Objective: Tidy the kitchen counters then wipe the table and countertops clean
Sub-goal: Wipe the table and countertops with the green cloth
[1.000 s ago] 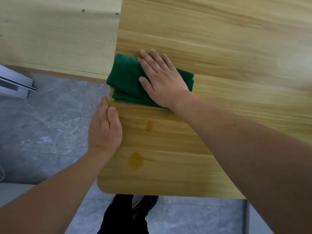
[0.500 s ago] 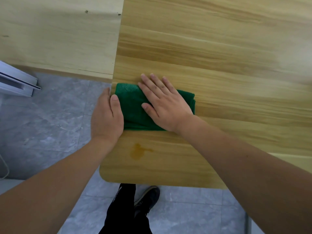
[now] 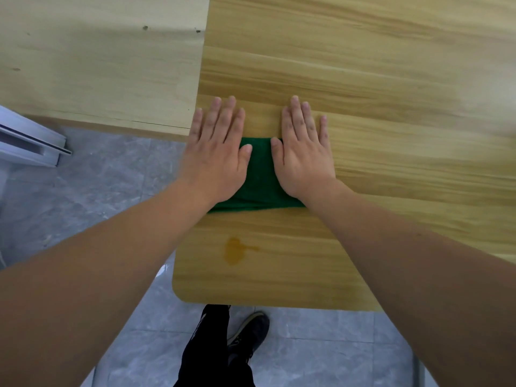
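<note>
Now the left hand (image 3: pixel 216 155) (formerly beside) joins the right hand (image 3: pixel 303 155) flat on the cloth (image 3: pixel 261 177).

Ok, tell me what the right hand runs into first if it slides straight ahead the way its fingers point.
Nothing, as far as the picture shows: the right hand lies flat on the green cloth, fingers pointing across the table, and only bare wood lies ahead up to the frame's top edge.

Both hands lie flat, palms down, on a folded green cloth (image 3: pixel 258 174) near the left edge of the wooden table (image 3: pixel 363 79). The left hand (image 3: pixel 216 156) covers the cloth's left part, the right hand (image 3: pixel 303 156) its right part, thumbs pointing toward each other and fingers spread. Nearer on the table sits a brownish spill (image 3: pixel 236 250), apart from the cloth. Below the near edge a dark shoe (image 3: pixel 250 332) stands on grey floor tiles (image 3: pixel 83 191).
</note>
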Available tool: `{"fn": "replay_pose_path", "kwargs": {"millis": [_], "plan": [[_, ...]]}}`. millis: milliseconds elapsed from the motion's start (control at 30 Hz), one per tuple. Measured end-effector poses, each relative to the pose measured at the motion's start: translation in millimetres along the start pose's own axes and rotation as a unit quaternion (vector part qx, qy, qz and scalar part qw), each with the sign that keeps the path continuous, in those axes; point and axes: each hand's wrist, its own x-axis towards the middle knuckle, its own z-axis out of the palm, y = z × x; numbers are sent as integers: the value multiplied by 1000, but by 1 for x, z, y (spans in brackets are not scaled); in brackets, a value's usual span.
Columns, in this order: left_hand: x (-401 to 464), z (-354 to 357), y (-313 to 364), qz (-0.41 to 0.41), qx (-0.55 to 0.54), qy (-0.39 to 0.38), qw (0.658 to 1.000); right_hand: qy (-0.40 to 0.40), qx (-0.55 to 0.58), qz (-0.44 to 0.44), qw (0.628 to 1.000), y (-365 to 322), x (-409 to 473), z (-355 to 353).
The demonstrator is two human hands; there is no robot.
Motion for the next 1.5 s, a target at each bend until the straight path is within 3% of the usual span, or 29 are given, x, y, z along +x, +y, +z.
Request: {"fn": "replay_pose_path", "kwargs": {"millis": [533,667,833,1067,1200,1333,1400,1500], "plan": [[16,-3,-10,25,10,2,1000,9,13,10,1000,2,3,2],[-2,-6,-6,80,6,28,996,22,56,-4,998,5,-21,3],[-22,-11,14,242,-27,-26,969,80,129,153,977,45,-70,11],[-34,-9,21,202,39,-77,976,28,74,161,984,64,-108,30],[-12,-16,14,335,121,-47,933,40,65,160,984,65,-106,33],[18,-14,9,448,165,-79,875,45,61,160,984,65,-105,33],[31,-13,9,442,146,-99,879,49,62,162,984,66,-104,34],[45,-15,10,357,90,-95,925,51,66,160,984,67,-104,33]]}}
